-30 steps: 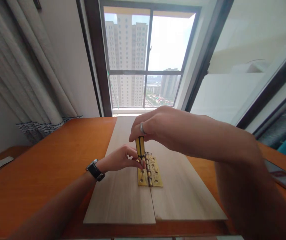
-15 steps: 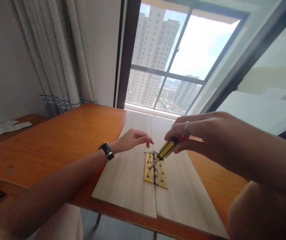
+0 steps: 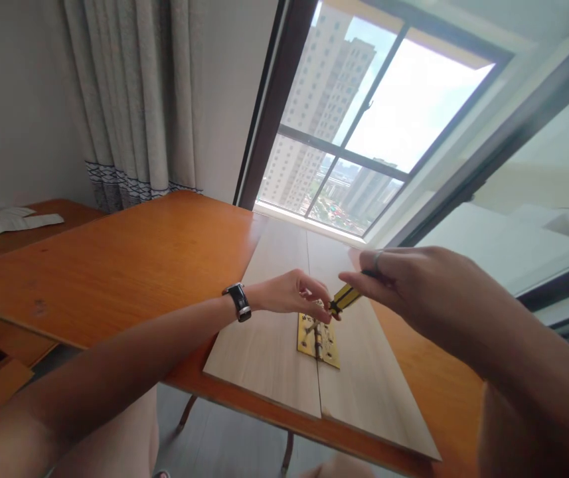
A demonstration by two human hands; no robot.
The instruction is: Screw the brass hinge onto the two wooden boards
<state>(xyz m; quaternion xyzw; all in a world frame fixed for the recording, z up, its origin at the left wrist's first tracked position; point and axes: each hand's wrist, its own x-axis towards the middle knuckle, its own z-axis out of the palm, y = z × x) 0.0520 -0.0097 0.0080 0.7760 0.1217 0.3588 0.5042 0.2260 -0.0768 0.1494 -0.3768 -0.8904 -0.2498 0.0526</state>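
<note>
My right hand (image 3: 404, 279) is closed around the yellow and black handle of a screwdriver (image 3: 348, 297). The shaft slants down to the left over a brass hinge (image 3: 331, 355), its tip at the hinge's left leaf. My left hand (image 3: 299, 292), with fingers curled, pinches the screwdriver near the lower end of the handle. Part of the shaft and the hinge's far end are hidden behind those fingers. The hinge lies opened flat across the seam between two pale wooden boards (image 3: 264, 345). Several screw holes and small dark marks show on its leaves.
The boards rest on an orange-brown wooden table (image 3: 164, 259), whose front edge runs below them. A window (image 3: 344, 133) stands beyond the far end. A grey curtain (image 3: 135, 99) hangs at the left, near pale strips (image 3: 15, 222) on a lower surface.
My left hand has moved right and down onto the screwdriver. My right hand has shifted its grip, and the handle leans flatter. The whole view has shifted slightly.
</note>
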